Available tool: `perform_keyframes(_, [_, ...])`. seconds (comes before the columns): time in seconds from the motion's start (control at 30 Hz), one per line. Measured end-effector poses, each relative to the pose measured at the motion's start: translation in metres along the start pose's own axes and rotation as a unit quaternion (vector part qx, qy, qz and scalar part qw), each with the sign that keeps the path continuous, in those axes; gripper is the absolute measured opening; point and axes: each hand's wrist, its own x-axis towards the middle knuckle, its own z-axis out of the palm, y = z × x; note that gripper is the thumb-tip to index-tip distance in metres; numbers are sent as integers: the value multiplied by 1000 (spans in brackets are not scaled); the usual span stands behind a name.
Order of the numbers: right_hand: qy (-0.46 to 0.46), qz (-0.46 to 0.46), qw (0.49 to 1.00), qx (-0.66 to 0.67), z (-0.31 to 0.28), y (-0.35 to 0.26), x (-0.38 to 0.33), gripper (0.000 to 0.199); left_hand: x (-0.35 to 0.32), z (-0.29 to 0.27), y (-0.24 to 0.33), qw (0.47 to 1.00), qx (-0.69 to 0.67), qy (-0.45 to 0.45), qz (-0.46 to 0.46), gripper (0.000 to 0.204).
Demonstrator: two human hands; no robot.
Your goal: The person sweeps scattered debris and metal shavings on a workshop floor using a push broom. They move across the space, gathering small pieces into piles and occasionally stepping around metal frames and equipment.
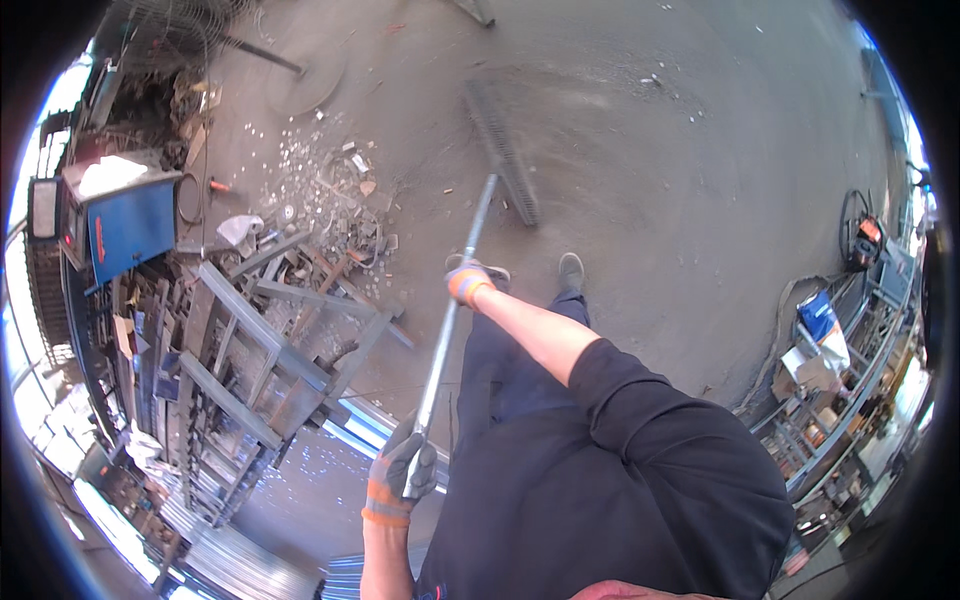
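A push broom spans the space in front of me, its long metal handle (437,375) slanting from low on my left up to the floor ahead. At the far end of the handle, the dark, long, narrow broom head (505,158) rests on the floor, slightly blurred. My left hand (402,468), in a grey and orange glove, is closed round the handle near its upper end. Further down the pole, my right hand (467,283), gloved the same way, wraps round it just over my left shoe. Both hands hold this one handle.
Small debris (330,175) is strewn over the dusty floor at the far left. Welded metal frames (262,330) crowd the left side, with a blue machine (132,228) behind them. On the right stand a rack (835,425) of boxes and a black and orange device (868,232).
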Motion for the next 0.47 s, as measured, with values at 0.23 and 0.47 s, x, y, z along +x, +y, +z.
perform_keyframes(0.23, [22,-96,994,54,-76,-117,45,15,-62,-41,15,996,-76,40,36,51])
perform_keyframes(0.47, [33,148,938,310,-108,-131,31,31,-86,-72,33,999,-43,-32,2,74])
